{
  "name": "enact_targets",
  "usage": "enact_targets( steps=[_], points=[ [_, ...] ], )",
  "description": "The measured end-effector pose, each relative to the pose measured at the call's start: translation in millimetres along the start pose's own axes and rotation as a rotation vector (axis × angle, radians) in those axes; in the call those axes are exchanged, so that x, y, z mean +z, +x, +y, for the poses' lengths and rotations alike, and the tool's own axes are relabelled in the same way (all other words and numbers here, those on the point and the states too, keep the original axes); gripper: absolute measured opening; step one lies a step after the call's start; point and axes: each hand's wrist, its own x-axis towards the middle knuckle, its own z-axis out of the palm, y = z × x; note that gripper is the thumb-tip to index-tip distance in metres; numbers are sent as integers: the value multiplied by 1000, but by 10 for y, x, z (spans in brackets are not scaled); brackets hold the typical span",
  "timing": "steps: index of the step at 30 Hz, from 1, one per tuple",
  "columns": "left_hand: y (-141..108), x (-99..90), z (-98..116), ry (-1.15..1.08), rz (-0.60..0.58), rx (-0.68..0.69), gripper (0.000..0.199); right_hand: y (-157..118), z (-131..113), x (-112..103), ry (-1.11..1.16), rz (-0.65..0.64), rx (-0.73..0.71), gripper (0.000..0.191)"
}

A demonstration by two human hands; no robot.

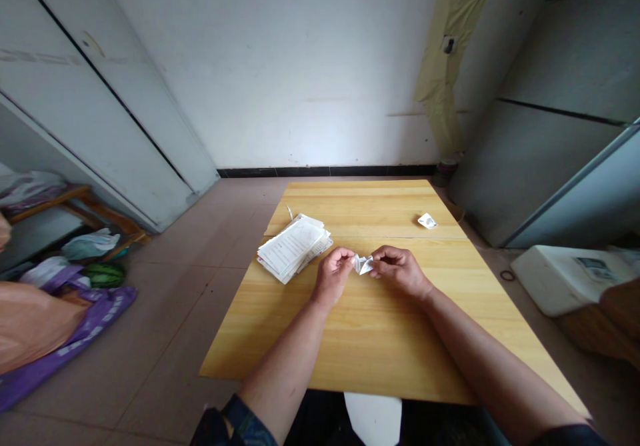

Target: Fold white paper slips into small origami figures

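Note:
Between my two hands, just above the wooden table (380,339), is a small folded piece of white paper (364,265). My left hand (336,271) pinches its left end between thumb and fingertips. The right end is gripped the same way by my right hand (400,269). Creases and pointed corners show on the paper, but its exact folded shape is too small to make out. To the left of my left hand lies a loose stack of printed paper sheets (293,246). A small folded white paper piece (427,221) rests alone toward the back right of the table.
A white wall (310,86) stands behind the table, with grey cabinets (565,86) on the right. On the floor at left are a purple bag (100,319) and a watermelon (104,275). A white box (565,279) sits right of the table.

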Motion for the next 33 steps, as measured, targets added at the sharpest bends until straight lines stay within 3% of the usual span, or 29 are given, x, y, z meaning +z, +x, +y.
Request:
enact_targets(
  steps=[11, 33],
  points=[
    [-3, 10, -7, -71, 3, 24, 23, 0, -25, -11, -46, 0, -113, 26],
    [-26, 31, -10, 41, 89, 109, 18, 19, 49, -9, 5, 30, -63, 29]
  ],
)
